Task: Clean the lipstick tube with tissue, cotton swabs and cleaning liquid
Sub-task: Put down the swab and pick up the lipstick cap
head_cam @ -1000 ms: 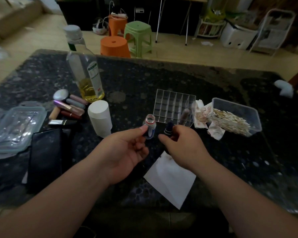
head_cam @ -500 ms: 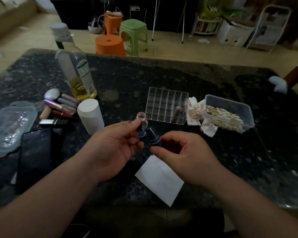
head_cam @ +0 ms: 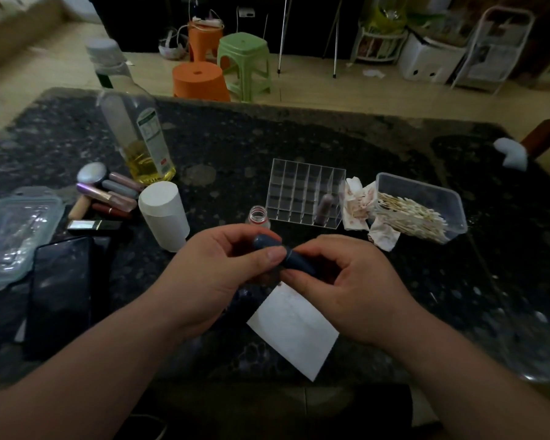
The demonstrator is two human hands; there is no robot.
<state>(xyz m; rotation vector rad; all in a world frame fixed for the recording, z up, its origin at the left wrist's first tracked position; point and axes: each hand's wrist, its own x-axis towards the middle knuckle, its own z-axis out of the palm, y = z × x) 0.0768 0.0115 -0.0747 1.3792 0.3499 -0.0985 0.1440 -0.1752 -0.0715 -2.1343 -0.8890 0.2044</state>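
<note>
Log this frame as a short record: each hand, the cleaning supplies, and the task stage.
Left hand: grips one end of the lipstick tube
Right hand: pinches the tube's other end
Small bottle: uncapped, upright on the table behind the hands
Tissue: flat on the table near the right wrist, untouched
Cotton swabs: in the clear box at right
Stage: tube held; no wiping yet

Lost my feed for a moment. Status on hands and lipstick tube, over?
Left hand grips one end of the lipstick tube, right hand the other. Tube held above the table, tissue lying near. Open small bottle behind, not blocking.
</note>
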